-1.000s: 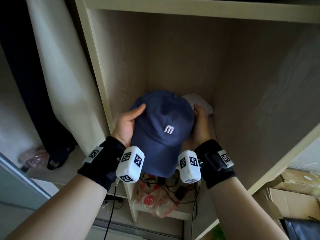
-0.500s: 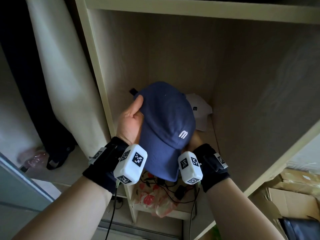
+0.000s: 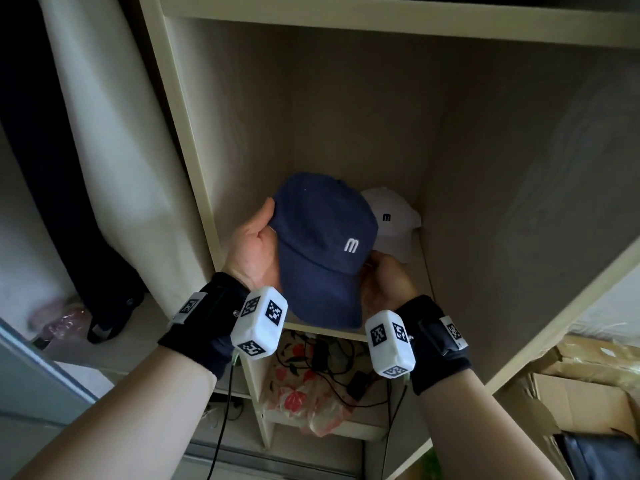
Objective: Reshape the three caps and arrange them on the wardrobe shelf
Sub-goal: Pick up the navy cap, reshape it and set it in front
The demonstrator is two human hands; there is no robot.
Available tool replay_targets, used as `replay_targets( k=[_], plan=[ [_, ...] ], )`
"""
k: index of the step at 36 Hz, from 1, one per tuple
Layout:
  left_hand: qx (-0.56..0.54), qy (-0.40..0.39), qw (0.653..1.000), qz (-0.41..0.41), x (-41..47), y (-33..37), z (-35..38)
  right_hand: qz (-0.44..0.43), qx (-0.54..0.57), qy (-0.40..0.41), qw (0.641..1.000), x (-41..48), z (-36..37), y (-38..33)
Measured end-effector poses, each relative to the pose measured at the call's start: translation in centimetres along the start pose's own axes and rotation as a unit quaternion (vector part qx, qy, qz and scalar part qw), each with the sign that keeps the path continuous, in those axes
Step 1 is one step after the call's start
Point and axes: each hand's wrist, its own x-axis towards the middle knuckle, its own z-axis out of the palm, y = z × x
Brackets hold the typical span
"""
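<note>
A navy blue cap (image 3: 318, 244) with a white "m" logo is held between both hands over the front of the wardrobe shelf (image 3: 424, 268), its brim pointing toward me. My left hand (image 3: 254, 245) grips the crown's left side, thumb up along it. My right hand (image 3: 386, 280) holds the cap's right side near the brim, fingers hidden under it. A white cap (image 3: 393, 221) with a dark "m" sits on the shelf behind it at the right rear, partly covered. No third cap is in view.
The compartment has tall wooden side walls and a panel (image 3: 381, 26) above. Below the shelf lies a floral bag (image 3: 304, 393) with black cables. Cardboard boxes (image 3: 588, 386) stand at the lower right. Dark clothing (image 3: 45, 133) hangs in the left section.
The blue cap has swung so its logo faces right and has come down toward the shelf. The white cap behind it shows more. Both hands kept their hold.
</note>
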Motion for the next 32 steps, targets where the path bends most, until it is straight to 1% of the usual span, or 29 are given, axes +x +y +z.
replay_targets(
  k=[1, 2, 4, 5, 7, 10, 13, 15, 18, 20, 22, 24, 27, 32],
  plan=[
    [-0.013, -0.033, 0.999, -0.034, 0.4, -0.1, -0.4, -0.008, 0.01, -0.002, 1.0, -0.1, 0.0, -0.4],
    [-0.029, -0.041, 0.997, -0.06, 0.5, -0.1, -0.6, -0.029, 0.016, -0.003, 0.999, 0.2, -0.1, -0.7],
    [-0.016, -0.024, 0.997, -0.074, 1.2, -0.3, -1.6, -0.058, 0.023, -0.005, 0.998, 0.7, 0.1, -1.1],
    [-0.009, -0.023, 0.997, -0.076, 1.7, -0.4, -2.0, -0.076, 0.021, 0.011, 0.997, 0.8, 0.3, -1.2],
    [-0.015, 0.01, 0.996, -0.083, 2.3, -0.5, -2.4, -0.122, 0.02, 0.016, 0.992, 1.3, 0.5, -1.2],
    [-0.036, 0.06, 0.995, -0.07, 2.8, -1.0, -2.5, -0.15, 0.018, 0.005, 0.988, 1.6, 0.6, -1.0],
    [0.008, 0.1, 0.993, -0.066, 2.9, -1.4, -1.8, -0.162, 0.024, -0.007, 0.986, 1.5, 0.6, -0.7],
    [0.046, 0.117, 0.991, -0.057, 3.0, -1.4, -1.4, -0.171, 0.02, 0.006, 0.985, 1.8, 0.3, -0.3],
    [0.067, 0.13, 0.987, -0.067, 3.2, -1.8, -1.3, -0.162, 0.013, 0.016, 0.987, 2.0, -0.2, 0.4],
    [0.08, 0.126, 0.985, -0.084, 2.9, -1.9, -1.4, -0.131, -0.003, 0.033, 0.991, 2.3, -0.6, 1.0],
    [0.112, 0.111, 0.983, -0.093, 2.8, -2.3, -1.9, -0.095, -0.046, 0.059, 0.993, 2.3, -0.8, 1.5],
    [0.146, 0.107, 0.978, -0.102, 2.5, -2.6, -2.5, -0.08, -0.105, 0.061, 0.989, 2.5, -1.1, 2.1],
    [0.167, 0.131, 0.966, -0.148, 1.7, -2.6, -3.4, -0.083, -0.183, 0.061, 0.978, 1.7, -1.0, 2.4],
    [0.244, 0.15, 0.947, -0.142, 0.4, -2.4, -5.0, -0.095, -0.253, 0.048, 0.962, 0.6, -0.2, 2.5]
  ],
)
